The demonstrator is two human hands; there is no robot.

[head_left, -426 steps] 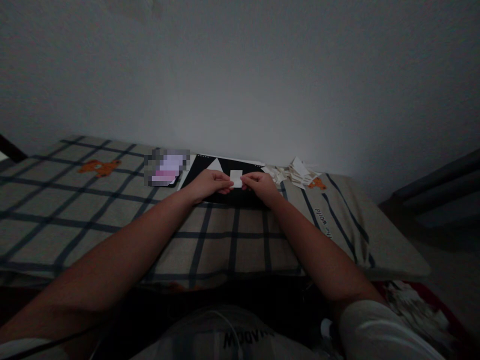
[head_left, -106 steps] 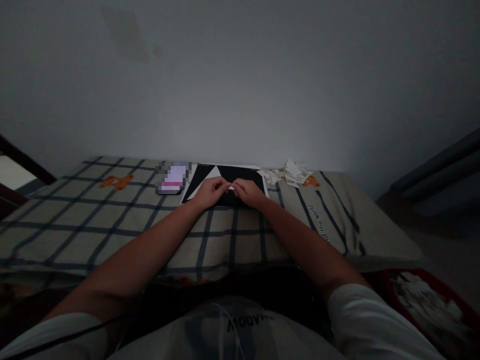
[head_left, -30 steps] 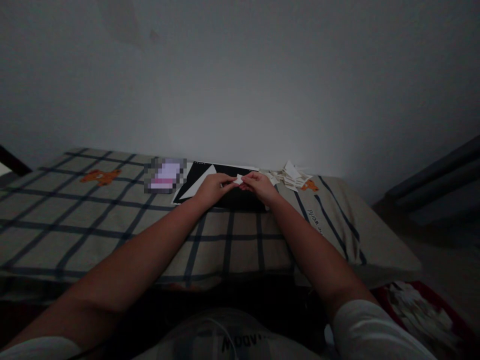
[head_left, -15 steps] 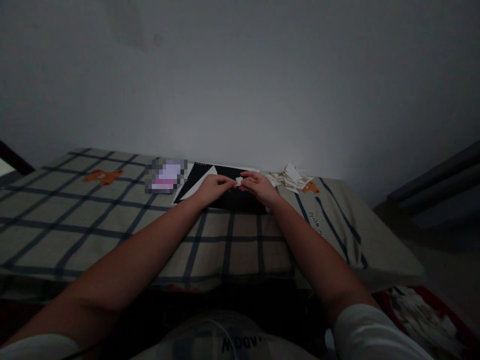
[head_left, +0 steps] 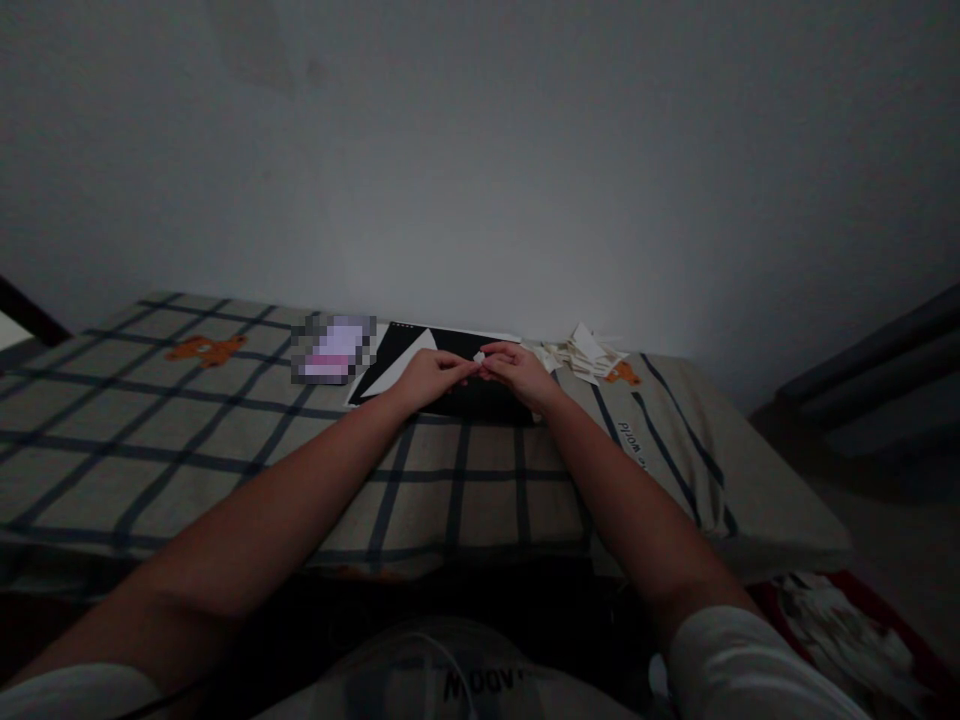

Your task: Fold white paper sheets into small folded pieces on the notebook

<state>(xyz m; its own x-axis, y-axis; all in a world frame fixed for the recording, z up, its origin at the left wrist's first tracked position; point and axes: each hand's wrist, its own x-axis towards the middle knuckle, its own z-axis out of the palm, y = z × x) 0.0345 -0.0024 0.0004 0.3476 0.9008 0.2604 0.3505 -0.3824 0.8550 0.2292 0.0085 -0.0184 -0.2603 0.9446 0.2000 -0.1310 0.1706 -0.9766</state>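
Both hands meet over a black sheet (head_left: 480, 398) that lies flat on a checked blanket (head_left: 225, 440), close to the grey wall (head_left: 480, 180). The left hand (head_left: 429, 373) and the right hand (head_left: 517, 370) pinch a small white piece of paper (head_left: 478, 356) between them; the fingers of each hand are drawn narrow around it, and the thumb and forefinger tips of the two hands nearly touch. The paper is held just above the black sheet, and the dim light hides its exact shape. A white triangle (head_left: 396, 366) shows on the left part of the black sheet, partly behind the left hand. Just left of the sheet lies a blurred pinkish object (head_left: 332, 347). To the right of the sheet, near the right hand but apart from it, sits a loose heap of white paper pieces (head_left: 581, 350). Orange bear figures are printed on the blanket, one at far left (head_left: 201, 350) and one beside the heap (head_left: 624, 374). At bottom right a red container (head_left: 919, 655) holds more white scraps.
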